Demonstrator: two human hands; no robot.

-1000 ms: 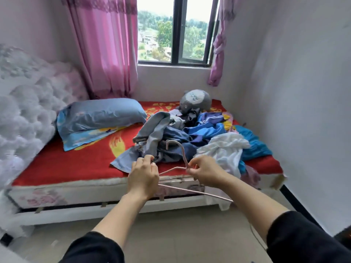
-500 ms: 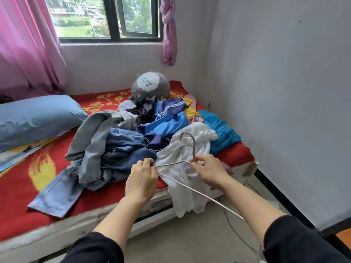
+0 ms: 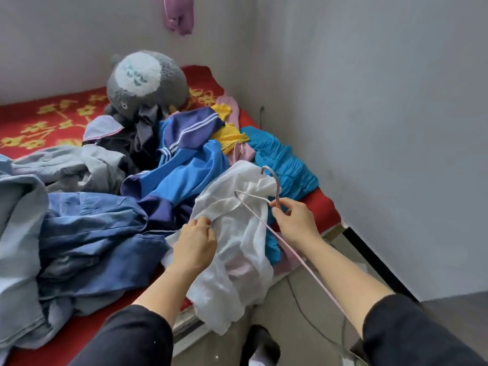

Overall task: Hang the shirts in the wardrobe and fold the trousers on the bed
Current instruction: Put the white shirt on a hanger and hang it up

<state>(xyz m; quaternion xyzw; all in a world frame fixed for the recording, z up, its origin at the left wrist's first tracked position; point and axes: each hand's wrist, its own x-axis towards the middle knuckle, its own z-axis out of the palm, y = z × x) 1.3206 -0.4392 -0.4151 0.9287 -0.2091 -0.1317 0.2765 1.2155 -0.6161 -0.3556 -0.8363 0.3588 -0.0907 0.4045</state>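
A thin white shirt [image 3: 237,249] lies over the bed's near right edge and hangs toward the floor. My left hand [image 3: 196,243] pinches a fold of it. My right hand [image 3: 295,223] grips a pink wire hanger [image 3: 264,223] at the base of its hook, above the shirt; the hanger's long bar runs down along my right forearm. Left of the shirt lie denim trousers [image 3: 92,233] and a blue and purple striped top [image 3: 184,159], in a heap on the red bed cover [image 3: 52,120].
A grey plush toy [image 3: 145,77] sits at the back of the bed. Turquoise [image 3: 285,162], yellow and pink garments lie by the grey wall [image 3: 369,128] on the right. A cable [image 3: 311,320] trails on the floor below the bed's corner.
I have come closer to the bed's right end. My left hand let go of the hanger's end and took hold of the white shirt. My right hand keeps the hanger.
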